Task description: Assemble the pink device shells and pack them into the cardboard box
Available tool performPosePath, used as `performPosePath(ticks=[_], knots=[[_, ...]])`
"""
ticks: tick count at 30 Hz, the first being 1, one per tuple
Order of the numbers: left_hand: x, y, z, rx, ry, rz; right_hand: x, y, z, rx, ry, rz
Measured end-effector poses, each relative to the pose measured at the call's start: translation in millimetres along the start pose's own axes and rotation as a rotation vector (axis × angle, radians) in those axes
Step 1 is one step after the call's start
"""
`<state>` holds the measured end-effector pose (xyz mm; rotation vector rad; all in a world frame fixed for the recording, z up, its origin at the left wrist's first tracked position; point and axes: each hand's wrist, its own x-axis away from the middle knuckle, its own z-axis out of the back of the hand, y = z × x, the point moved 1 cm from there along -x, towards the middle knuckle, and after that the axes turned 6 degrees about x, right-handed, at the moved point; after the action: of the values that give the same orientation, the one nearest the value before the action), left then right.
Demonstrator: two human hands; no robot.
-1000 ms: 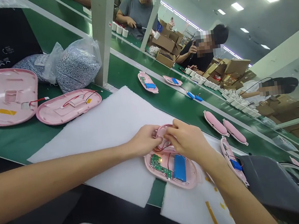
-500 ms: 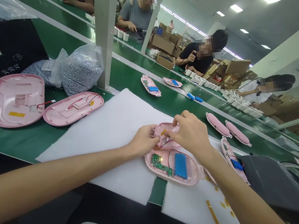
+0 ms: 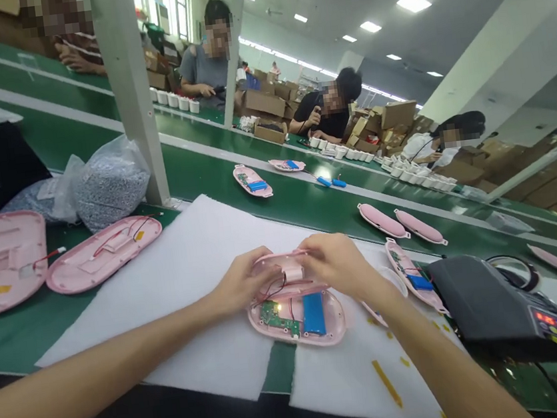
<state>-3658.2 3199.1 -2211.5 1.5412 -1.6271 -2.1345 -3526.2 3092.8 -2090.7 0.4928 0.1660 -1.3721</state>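
An open pink plastic shell [image 3: 296, 324] lies on white foam sheet [image 3: 164, 262], holding a green circuit board [image 3: 279, 318] and a blue battery pack [image 3: 313, 314]. Red and black wires [image 3: 272, 291] rise from it to a second pink piece [image 3: 285, 268], which sits just above the shell. My left hand [image 3: 244, 283] grips that piece from the left. My right hand [image 3: 338, 266] grips it from the right, its fingers reaching across the top. The hands hide most of the piece.
A dark grey tape machine [image 3: 495, 302] with a lit display stands at right, beside further pink shells [image 3: 411, 274]. Yellow tape strips [image 3: 387, 383] lie on foam. Two open pink shells [image 3: 102, 254] and a bag of granules [image 3: 109, 181] sit left. Co-workers sit beyond the green conveyor belt [image 3: 232, 154].
The whole view has swung, with everything shifting left and the room showing wider. My hands have closed in on the pink piece, and the yellow strip seen at my right fingers is no longer visible.
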Motion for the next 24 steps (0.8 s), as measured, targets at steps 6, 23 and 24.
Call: performPosePath(ticks=[6,23,24], knots=[[6,11,-3.9,-0.221,-0.102,-0.025,31,-4,2,-0.038,0.046,0.015],[-13,65,40.0,-0.696,-0.850,-0.141,46,-10,-83,0.335,-0.248,0.031],[-28,68,51.6,-0.719,-0.809,-0.136,43,-5,-92,0.344,-0.226,0.062]])
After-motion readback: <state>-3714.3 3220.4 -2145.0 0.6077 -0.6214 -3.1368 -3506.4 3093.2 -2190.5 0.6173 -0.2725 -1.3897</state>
